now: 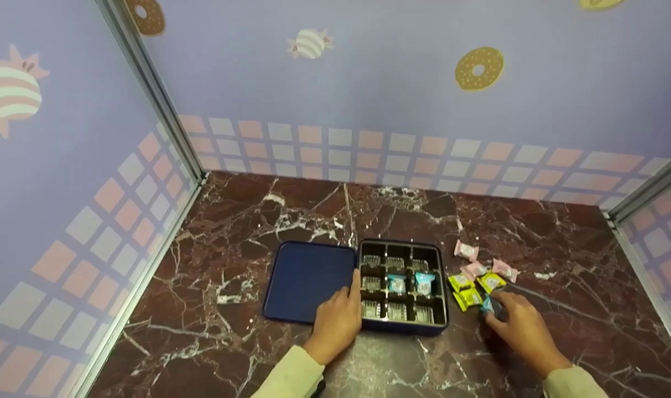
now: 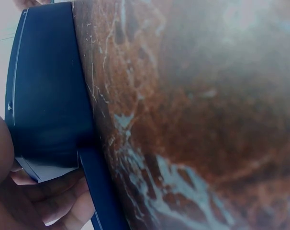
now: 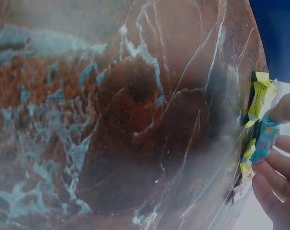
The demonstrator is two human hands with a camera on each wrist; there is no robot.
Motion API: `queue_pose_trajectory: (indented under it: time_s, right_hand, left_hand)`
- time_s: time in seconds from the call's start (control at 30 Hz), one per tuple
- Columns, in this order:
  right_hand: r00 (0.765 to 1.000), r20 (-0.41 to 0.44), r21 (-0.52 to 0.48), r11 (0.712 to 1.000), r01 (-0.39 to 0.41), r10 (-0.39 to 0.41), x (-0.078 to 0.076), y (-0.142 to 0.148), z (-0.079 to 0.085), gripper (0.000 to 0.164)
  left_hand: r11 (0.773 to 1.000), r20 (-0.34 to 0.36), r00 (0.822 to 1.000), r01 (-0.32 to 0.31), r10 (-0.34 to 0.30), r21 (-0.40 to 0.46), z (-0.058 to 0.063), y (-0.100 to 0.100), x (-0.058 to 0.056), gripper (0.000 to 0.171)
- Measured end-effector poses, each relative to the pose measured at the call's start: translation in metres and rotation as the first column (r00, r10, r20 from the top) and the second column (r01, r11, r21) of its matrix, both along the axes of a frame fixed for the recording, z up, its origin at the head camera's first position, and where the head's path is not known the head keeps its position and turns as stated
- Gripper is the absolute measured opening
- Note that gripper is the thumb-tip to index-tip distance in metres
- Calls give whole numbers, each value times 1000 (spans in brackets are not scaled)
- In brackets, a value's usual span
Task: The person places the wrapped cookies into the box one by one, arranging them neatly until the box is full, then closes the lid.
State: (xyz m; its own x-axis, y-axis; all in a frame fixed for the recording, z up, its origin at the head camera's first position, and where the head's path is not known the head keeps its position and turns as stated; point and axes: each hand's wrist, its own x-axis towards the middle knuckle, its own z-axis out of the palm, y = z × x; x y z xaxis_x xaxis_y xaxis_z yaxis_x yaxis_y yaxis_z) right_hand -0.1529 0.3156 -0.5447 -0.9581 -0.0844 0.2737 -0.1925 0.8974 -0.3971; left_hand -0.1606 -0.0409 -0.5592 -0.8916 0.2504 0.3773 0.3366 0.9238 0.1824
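Note:
My left hand [image 1: 338, 320] grips the near left corner of a dark blue box [image 1: 404, 327], one finger lying along its left edge. Inside, the box is split into several compartments. Two blue-wrapped candies sit there, one candy [image 1: 396, 283] in the centre compartment and another candy [image 1: 424, 283] in the middle row's right one. To the right of the box, my right hand [image 1: 522, 326] pinches a blue-wrapped candy [image 3: 266, 137] between thumb and fingers. Yellow-wrapped candies [image 1: 468, 298] lie right beside those fingertips, with pink-wrapped candies [image 1: 474, 270] just behind.
A flat dark blue lid [image 1: 310, 282] lies against the box's left side. Everything rests on a brown marbled tabletop [image 1: 246, 210]. Patterned walls [image 1: 368, 94] close in the back, left and right sides.

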Motion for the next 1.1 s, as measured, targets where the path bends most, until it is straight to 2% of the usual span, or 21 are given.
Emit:
queue_pose_trajectory:
  time_s: [0.13,0.33,0.7,0.87,1.1]
  right_hand:
    - [997,-74,-20,1000,-6,4,-5,-3,3,39]
    - [985,-170,-46,999,-19,11,-6,-7,3,37]
    - [979,-194,-61,995,-73,60,-16,-14,11,41]
    - [969,-226,-35,994,-107,96,-20,-18,13,41]
    - [965,-228,-3,991,-137,133,-23,-24,13,43]
  left_hand:
    - [1000,-19,1000,-9,9,0,2,1,-4,59]
    - [1000,-55,998,-1,1,1,1,1,-4,57]
    - [1000,-64,998,1,0,11,1,1,-1,56]
    - [1000,-73,997,0,0,0,0,0,-1,58]
    - [1000,-58,998,1,-2,-5,1,0,-1,58]
